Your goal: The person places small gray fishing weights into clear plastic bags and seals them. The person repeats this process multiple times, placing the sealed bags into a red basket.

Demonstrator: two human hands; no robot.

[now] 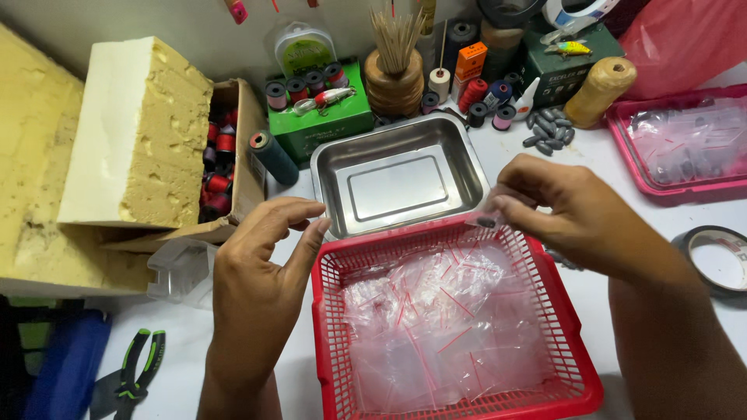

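Head view: the right hand (pixel 572 206) pinches a small clear bag (pixel 484 220) with a dark piece inside, above the red basket (pixel 331 311) rim. The left hand (pixel 261 260) is open and empty beside the steel tray (pixel 331 167); it is better to hold the bag by its top edge, so the piece stays inside

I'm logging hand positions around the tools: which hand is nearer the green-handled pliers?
Left. The left hand is just up and right of the pliers at the table's lower left; the right hand is far across the red basket.
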